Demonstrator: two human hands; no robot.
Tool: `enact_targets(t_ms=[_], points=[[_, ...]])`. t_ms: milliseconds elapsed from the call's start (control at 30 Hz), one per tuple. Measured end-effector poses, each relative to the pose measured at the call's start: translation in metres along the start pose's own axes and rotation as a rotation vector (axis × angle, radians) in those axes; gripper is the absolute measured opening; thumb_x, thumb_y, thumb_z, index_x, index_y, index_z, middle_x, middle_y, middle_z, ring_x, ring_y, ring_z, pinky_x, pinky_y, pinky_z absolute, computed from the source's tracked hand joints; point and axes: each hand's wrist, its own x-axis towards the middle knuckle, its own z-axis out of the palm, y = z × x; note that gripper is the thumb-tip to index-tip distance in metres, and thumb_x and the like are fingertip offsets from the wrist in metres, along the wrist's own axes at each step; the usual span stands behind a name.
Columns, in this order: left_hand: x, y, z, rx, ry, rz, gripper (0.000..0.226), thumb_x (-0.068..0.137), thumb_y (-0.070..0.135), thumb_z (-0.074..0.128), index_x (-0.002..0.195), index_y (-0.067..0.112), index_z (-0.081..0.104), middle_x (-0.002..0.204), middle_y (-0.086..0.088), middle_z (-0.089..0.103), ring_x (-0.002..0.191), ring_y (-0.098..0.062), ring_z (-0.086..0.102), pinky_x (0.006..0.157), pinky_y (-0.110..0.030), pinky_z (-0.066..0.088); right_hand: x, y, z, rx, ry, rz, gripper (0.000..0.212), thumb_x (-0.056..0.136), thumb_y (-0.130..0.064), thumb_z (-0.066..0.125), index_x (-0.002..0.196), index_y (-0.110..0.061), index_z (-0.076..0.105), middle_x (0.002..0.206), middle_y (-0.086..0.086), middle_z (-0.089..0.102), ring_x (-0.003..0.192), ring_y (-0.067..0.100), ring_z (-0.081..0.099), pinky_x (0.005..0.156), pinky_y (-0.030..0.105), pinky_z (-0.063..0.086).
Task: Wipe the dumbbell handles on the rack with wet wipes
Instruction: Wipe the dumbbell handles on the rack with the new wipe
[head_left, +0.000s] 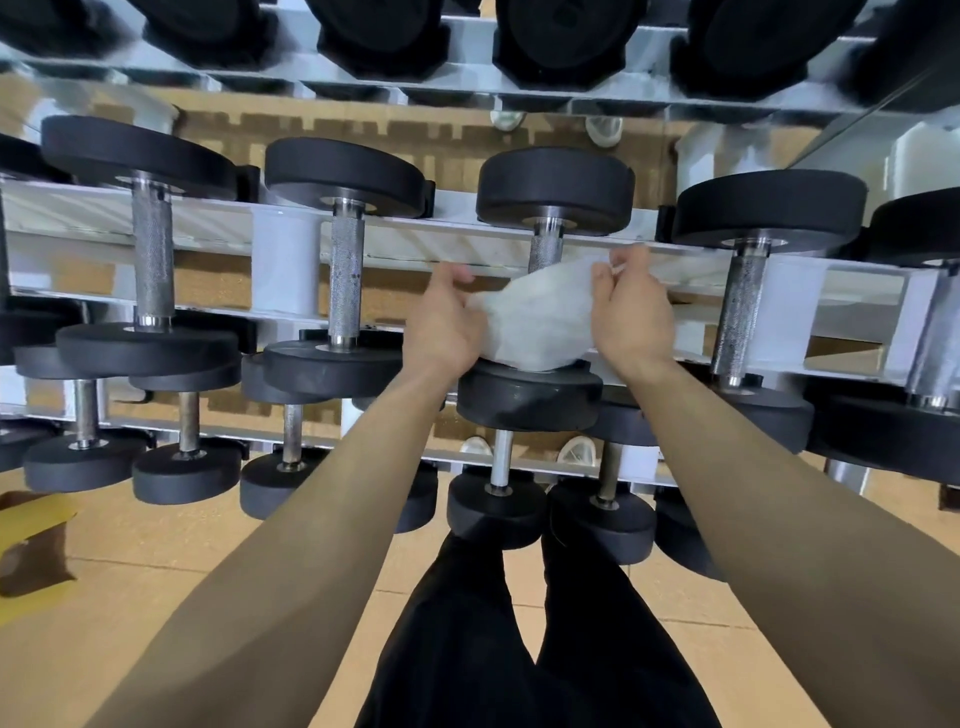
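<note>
Step in hand: wiping one middle-tier handle, and by my read right at the start of that pass.

The wet wipe (535, 317) was spread open between both hands, in front of the knurled handle (545, 249) of the third dumbbell from the left on the rack's (285, 228) middle tier. Only the top stretch of that handle showed above the wipe, and the rest was hidden behind it. The wipe's bottom edge hung at the dumbbell's near head (530, 395); I couldn't tell if it touched.

- Left hand (447, 317): fingers curled round the wipe's left edge.
- Right hand (628, 312): pinched the wipe's right edge near the top corner.
- The hands were apart, one on each side of the handle. Both were clamped on the wipe, and neither was on bare metal as far as I could see.

The wipe looked laid flat over the bar, not wrapped round it. Next move, as I judge it: close the wipe round the bar with one hand, then run it from head to head with some twist so the knurl gets covered all the way round. The far side of the bar faced away from the camera, so it's easy to miss.

The left neighbour handle (345, 275) and right neighbour handle (737, 312) on the same tier were bare. There was no way to tell whether they'd been wiped. The lower-tier small dumbbells (498, 462) sat below the hands, within reach. On the upper tier only the heads were in view.
</note>
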Motion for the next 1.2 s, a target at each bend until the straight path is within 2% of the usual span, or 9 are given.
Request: enact_targets(t_ms=[100, 200, 367, 500, 600, 700, 933, 1100, 1200], points=[[-0.005, -0.004, 0.001, 0.155, 0.008, 0.038, 0.049, 0.088, 0.017, 0.067, 0.133, 0.023, 0.050, 0.123, 0.003, 0.056, 0.107, -0.021, 0.057, 0.090, -0.036, 0.050, -0.007, 0.004, -0.009, -0.025, 0.003, 0.053, 0.032, 0.103, -0.025, 0.047, 0.133, -0.013, 0.046, 0.136, 0.008, 0.053, 0.116, 0.030, 0.058, 0.083, 0.041, 0.046], [-0.019, 0.000, 0.002, 0.064, 0.160, 0.136, 0.034, 0.090, 0.018, 0.064, 0.123, 0.019, 0.057, 0.123, 0.000, 0.056, 0.104, -0.018, 0.056, 0.088, -0.032, 0.048, -0.018, 0.003, -0.017, 0.108, 0.087, -0.009, 0.025, 0.098, -0.015, 0.048, 0.123, -0.013, 0.050, 0.126, 0.008, 0.056, 0.111, 0.026, 0.057, 0.093, 0.044, 0.049], [-0.013, 0.031, 0.023, 0.078, -0.317, -0.069, 0.042, 0.081, 0.043, 0.076, 0.112, 0.016, 0.066, 0.099, 0.001, 0.069, 0.090, -0.014, 0.065, 0.070, -0.027, 0.049, -0.063, -0.010, 0.015, 0.527, 0.082, 0.158, 0.010, 0.101, -0.018, 0.050, 0.109, -0.020, 0.057, 0.112, 0.003, 0.061, 0.105, 0.020, 0.058, 0.092, 0.032, 0.048], [0.001, 0.047, 0.051, -0.013, -0.269, -0.197, 0.041, 0.082, 0.031, 0.081, 0.113, 0.010, 0.062, 0.101, -0.003, 0.066, 0.092, -0.019, 0.063, 0.060, -0.024, 0.043, -0.068, -0.019, 0.021, 0.697, 0.196, 0.368, 0.011, 0.103, -0.021, 0.047, 0.104, -0.027, 0.056, 0.106, -0.006, 0.060, 0.099, 0.011, 0.056, 0.080, 0.023, 0.042], [0.004, 0.054, 0.064, -0.261, -0.172, -0.345, 0.055, 0.080, 0.034, 0.084, 0.122, 0.009, 0.059, 0.109, -0.007, 0.066, 0.099, -0.024, 0.064, 0.076, -0.034, 0.056, -0.065, -0.020, 0.020, 0.678, 0.200, 0.370, 0.012, 0.104, -0.023, 0.045, 0.101, -0.027, 0.056, 0.102, -0.006, 0.061, 0.094, 0.009, 0.056, 0.078, 0.026, 0.041], [0.009, 0.057, 0.063, -0.379, -0.215, -0.377, 0.054, 0.078, 0.038, 0.085, 0.116, 0.011, 0.058, 0.103, -0.006, 0.068, 0.087, -0.019, 0.066, 0.059, -0.029, 0.053, -0.067, -0.021, 0.020, 0.656, 0.168, 0.349, 0.013, 0.103, -0.023, 0.044, 0.097, -0.025, 0.056, 0.100, -0.005, 0.062, 0.090, 0.009, 0.056, 0.075, 0.028, 0.042], [0.044, 0.069, 0.044, -0.635, -0.495, -0.290, 0.021, 0.086, 0.029, 0.079, 0.083, 0.014, 0.064, 0.064, 0.001, 0.062, 0.056, -0.017, 0.062, 0.054, -0.025, 0.051, -0.067, -0.022, 0.019, 0.624, 0.168, 0.350, 0.020, 0.102, -0.023, 0.042, 0.087, -0.032, 0.051, 0.097, -0.005, 0.060, 0.090, 0.016, 0.056, 0.074, 0.031, 0.041], [0.035, 0.062, 0.044, -0.641, -0.454, -0.280, 0.041, 0.085, 0.035, 0.080, 0.112, 0.008, 0.068, 0.071, -0.001, 0.064, 0.063, -0.018, 0.064, 0.056, -0.030, 0.053, -0.068, -0.024, 0.017, 0.602, 0.164, 0.356, 0.017, 0.102, -0.022, 0.040, 0.091, -0.026, 0.053, 0.098, -0.003, 0.061, 0.093, 0.019, 0.057, 0.075, 0.032, 0.040], [0.023, 0.054, 0.051, -0.386, -0.330, -0.248, 0.057, 0.074, 0.035, 0.088, 0.116, 0.006, 0.063, 0.093, -0.005, 0.072, 0.078, -0.017, 0.069, 0.060, -0.027, 0.054, -0.069, -0.024, 0.015, 0.598, 0.161, 0.353, 0.017, 0.102, -0.021, 0.040, 0.093, -0.023, 0.054, 0.100, -0.002, 0.061, 0.095, 0.020, 0.056, 0.075, 0.033, 0.039]])
